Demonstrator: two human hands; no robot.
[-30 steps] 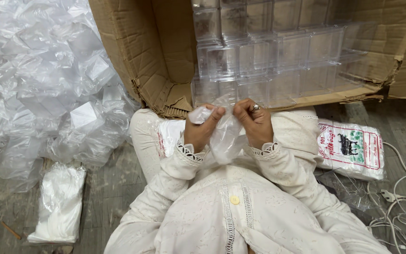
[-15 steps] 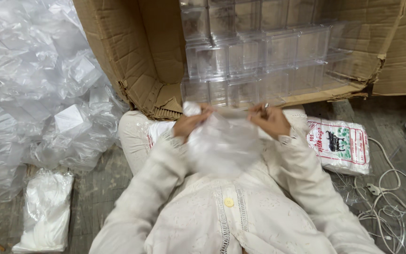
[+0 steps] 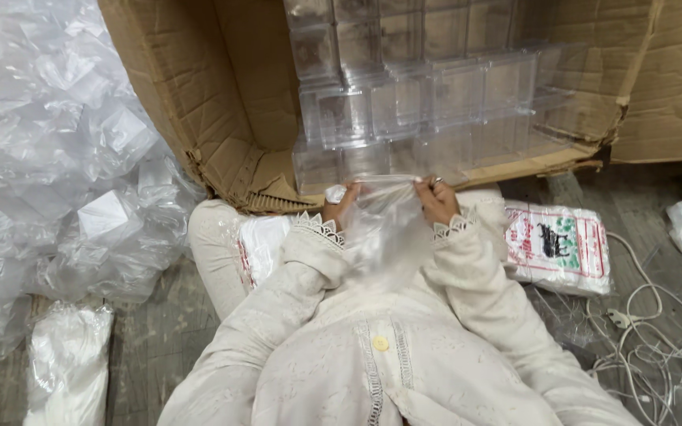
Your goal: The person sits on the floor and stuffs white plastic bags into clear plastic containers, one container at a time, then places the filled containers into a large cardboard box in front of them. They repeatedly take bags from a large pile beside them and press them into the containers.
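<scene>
**On the floor by the box: bag pulled open, nothing in it yet**

Down on the floor, the person sits in front of a torn cardboard box lying on its side, stacked with clear cases. Both hands are up at chest height, just in front of the box's lower flap.

Left hand and right hand each pinch one side of the mouth of a thin clear bag, fingers pressed together on the film. The top edge is stretched taut between the two grips and the rest hangs down over the lap, between the lace cuffs. So the bag sits right in the grip, held by its rim only.

How far along? Going by how things lie, I'd say the bag is opened up and that's about it. I can't make out anything inside it, though the film is crinkly and hard to read. The cases look untouched in the box, just beyond the knuckles.

Around it: a big heap of loose bags on the left, a white packet bottom left, a printed packet just right of the right sleeve, and white cable tangled further right.
</scene>
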